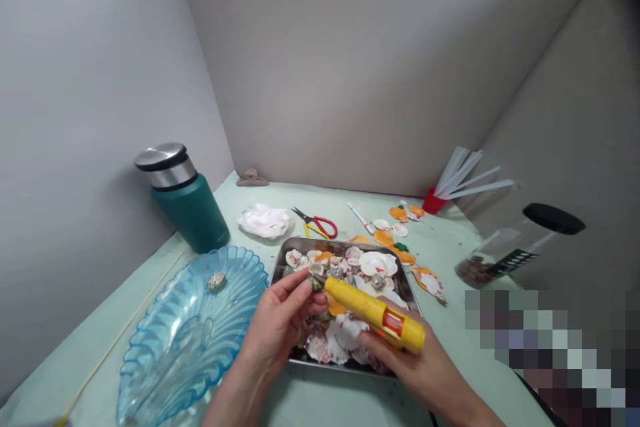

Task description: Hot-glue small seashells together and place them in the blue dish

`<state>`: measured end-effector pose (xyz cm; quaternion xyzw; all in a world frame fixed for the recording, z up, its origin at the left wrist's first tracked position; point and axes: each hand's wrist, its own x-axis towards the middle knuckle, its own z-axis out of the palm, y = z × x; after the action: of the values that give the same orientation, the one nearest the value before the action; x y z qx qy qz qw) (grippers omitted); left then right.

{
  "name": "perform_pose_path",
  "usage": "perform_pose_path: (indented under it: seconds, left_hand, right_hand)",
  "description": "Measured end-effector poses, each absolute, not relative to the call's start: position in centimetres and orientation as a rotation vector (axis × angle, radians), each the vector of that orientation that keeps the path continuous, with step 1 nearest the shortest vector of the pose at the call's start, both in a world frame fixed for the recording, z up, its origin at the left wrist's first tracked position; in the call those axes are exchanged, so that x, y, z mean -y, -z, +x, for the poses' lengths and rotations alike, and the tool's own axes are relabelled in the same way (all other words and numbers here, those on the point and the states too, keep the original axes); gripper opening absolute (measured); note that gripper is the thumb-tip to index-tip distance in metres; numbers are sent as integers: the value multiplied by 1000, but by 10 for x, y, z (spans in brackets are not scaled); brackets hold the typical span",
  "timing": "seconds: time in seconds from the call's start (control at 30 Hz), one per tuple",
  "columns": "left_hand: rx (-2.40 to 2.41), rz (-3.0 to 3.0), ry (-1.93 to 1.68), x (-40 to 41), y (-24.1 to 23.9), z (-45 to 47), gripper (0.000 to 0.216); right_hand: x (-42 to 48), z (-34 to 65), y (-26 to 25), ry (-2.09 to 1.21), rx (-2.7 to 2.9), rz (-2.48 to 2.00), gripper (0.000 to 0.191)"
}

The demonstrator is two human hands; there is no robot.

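My left hand (280,327) pinches a small greenish shell (316,283) over a metal tray (280,257) filled with several seashells. My right hand (415,363) grips a yellow glue gun (373,312), whose nozzle touches the small shell. A blue shell-shaped glass dish (185,340) lies to the left of my left hand, with one small shell (217,280) stuck on its inner surface.
A teal flask (187,203) with a steel lid stands at the back left. Behind the tray lie a white tissue (264,220), red-handled scissors (317,223) and loose orange shells (400,240). A red cup with glue sticks (435,200) and a tilted jar (520,247) are at right.
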<state>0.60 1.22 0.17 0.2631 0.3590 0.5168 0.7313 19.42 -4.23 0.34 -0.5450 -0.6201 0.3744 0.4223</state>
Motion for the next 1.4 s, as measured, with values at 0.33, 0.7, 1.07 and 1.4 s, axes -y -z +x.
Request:
perform_pose_path:
  seconds: [0.33,0.7,1.07,1.4]
  left_hand:
    - [-763,552,-1157,-12,2,5,36]
    - [-736,566,-1160,-14,2,4,36]
    - [-695,586,-1112,-14,2,5,30]
    - [-664,625,-1075,-11,1,3,24]
  right_hand:
    - [40,203,-4,-785,1832,-1325,19]
    - [38,204,0,-745,1855,-1238,14]
    - [37,205,6,-663,1886,-1169,17]
    - [36,207,5,-672,1892,-1155,13]
